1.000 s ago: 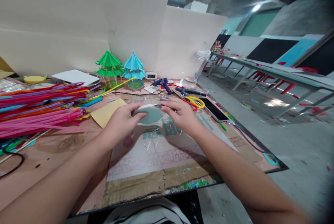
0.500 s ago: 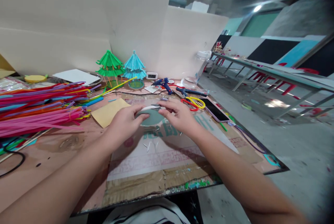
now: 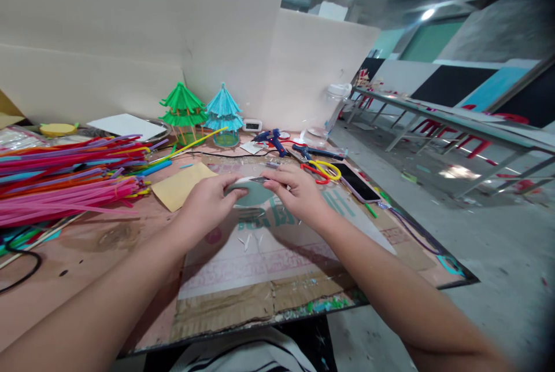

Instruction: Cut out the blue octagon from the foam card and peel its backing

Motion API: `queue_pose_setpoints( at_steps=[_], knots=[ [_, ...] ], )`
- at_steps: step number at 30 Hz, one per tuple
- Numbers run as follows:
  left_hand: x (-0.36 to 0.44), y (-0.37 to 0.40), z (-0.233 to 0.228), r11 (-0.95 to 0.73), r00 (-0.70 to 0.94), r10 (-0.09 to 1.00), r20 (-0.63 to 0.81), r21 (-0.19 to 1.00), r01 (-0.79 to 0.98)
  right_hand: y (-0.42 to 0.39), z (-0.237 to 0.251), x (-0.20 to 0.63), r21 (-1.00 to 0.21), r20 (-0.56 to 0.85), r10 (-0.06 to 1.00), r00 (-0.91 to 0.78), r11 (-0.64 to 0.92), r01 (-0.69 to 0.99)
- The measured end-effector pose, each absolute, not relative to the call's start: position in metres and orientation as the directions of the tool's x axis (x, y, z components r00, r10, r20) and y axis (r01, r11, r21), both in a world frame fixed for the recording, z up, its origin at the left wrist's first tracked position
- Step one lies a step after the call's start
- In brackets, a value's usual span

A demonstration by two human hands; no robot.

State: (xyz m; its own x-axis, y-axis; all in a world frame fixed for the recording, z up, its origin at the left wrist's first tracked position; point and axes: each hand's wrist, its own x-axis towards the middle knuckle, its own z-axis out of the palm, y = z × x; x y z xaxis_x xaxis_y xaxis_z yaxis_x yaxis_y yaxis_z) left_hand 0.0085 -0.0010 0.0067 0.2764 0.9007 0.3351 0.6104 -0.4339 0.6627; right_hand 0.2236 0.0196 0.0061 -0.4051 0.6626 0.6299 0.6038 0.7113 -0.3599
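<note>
My left hand (image 3: 213, 197) is closed on the left edge of a pale round disc (image 3: 254, 195), thumb on its near face and fingers behind. The disc is held tilted above a printed white sheet (image 3: 225, 271). At the disc's upper right edge my right hand (image 3: 295, 190) pinches a small dark, blade-like piece (image 3: 260, 179); its fingers hide most of it. Thin white slivers (image 3: 246, 242) lie on the sheet below the hands.
Pipe cleaners (image 3: 65, 181) are heaped at the left, beside yellowish paper (image 3: 184, 186). Behind stand a green roofed model (image 3: 182, 111) and a blue one (image 3: 223, 114). A glue gun (image 3: 272, 140), scissors (image 3: 327, 169) and a phone (image 3: 355, 182) lie to the right.
The disc has tipped slightly, so a little more of its near face shows. Both hands keep nearly the same place and grip.
</note>
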Motion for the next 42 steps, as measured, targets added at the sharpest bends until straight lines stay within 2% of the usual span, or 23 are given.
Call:
queue_pose_setpoints(
  at_steps=[6,11,21,27,36,42],
  knots=[
    [-0.005,0.009,0.011,-0.401,0.204,0.909,0.363,0.635,0.66,0.026,0.015,0.232,-0.549,0.647,0.742,-0.176,0.613,0.569],
    [-0.01,0.014,0.012,-0.38,0.183,0.916,0.358,0.622,0.685,0.031,0.015,0.237,-0.589,0.638,0.759,-0.128,0.588,0.555],
    [-0.002,0.012,0.004,-0.381,0.195,0.924,0.33,0.737,0.558,0.023,0.008,0.228,-0.403,0.621,0.697,-0.359,0.677,0.616],
    [0.001,0.007,0.004,-0.431,0.231,0.901,0.367,0.701,0.568,0.022,0.007,0.228,-0.326,0.64,0.652,-0.407,0.71,0.624],
    [0.004,0.002,0.003,-0.487,0.259,0.865,0.43,0.595,0.64,0.019,0.008,0.225,-0.311,0.643,0.637,-0.425,0.724,0.616],
    [0.004,0.002,0.0,-0.501,0.276,0.858,0.434,0.583,0.64,0.018,0.007,0.223,-0.343,0.623,0.645,-0.442,0.733,0.587]
  ],
)
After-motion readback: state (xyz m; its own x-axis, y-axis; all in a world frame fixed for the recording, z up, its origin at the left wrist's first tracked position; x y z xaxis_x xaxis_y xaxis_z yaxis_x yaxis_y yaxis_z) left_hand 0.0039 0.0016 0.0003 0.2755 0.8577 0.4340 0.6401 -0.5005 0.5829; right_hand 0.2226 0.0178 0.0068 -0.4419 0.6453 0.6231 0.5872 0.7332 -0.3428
